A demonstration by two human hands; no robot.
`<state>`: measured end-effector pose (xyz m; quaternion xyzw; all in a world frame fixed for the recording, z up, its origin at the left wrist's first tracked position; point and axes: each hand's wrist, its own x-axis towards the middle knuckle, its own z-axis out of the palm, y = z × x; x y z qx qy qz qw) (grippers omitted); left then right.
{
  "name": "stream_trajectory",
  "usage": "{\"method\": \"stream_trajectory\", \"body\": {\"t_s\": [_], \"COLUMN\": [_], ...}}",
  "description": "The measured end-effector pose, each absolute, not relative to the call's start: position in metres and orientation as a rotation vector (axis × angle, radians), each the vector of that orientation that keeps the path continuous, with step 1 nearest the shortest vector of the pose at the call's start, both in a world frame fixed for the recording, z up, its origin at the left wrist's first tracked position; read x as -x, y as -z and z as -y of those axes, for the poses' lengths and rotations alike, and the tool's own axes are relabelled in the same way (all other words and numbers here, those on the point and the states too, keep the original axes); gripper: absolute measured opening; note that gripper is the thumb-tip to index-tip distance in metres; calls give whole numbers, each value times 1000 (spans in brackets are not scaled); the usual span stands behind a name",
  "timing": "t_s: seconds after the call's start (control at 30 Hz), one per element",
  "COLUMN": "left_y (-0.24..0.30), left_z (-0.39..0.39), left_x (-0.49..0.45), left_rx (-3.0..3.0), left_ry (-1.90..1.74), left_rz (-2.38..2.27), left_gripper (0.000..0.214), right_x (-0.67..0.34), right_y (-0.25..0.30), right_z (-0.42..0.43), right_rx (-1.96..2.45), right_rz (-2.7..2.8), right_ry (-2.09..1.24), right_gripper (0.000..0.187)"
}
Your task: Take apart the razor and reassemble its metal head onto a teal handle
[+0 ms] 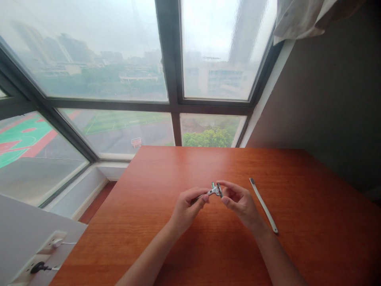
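Note:
A small metal razor (214,191) is held above the wooden table, its T-shaped silver head toward the right. My left hand (186,204) pinches the razor's dark handle between thumb and fingers, which hide much of it. At the head end, my right hand (242,202) has its index finger at the top edge and its thumb at the bottom edge, gripping across it. To the right of my right hand lies a white toothbrush (264,207) with dark bristles at its far end and a small hole in the near end.
The reddish-brown table (143,234) runs up to large windows with a dark frame (175,107). Wall sockets (55,241) with plugged-in cords are at the lower left. A dark wall (327,99) stands on the right, with a pale cloth (300,20) hanging above.

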<state>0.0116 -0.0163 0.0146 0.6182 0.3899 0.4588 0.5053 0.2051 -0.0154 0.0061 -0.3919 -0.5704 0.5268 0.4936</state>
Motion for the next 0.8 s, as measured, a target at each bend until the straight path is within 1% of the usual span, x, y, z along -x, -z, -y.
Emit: {"method": "stream_trajectory", "body": {"t_s": [0.33,0.8], "left_y": [-15,-15], "left_z": [16,16], "left_x": [-12,-10], "left_rx": [-1505,-1529], "left_ry": [-1109,-1072], "left_rz": [-958,-976], "left_gripper": [32,28], "right_x": [-204,-206], "right_y": [-9,-6], "right_z": [16,16], "right_rx": [974,944], "right_rz": [1382,1381], "right_ry": [-1268,-1269], "right_gripper": [48,45]}}
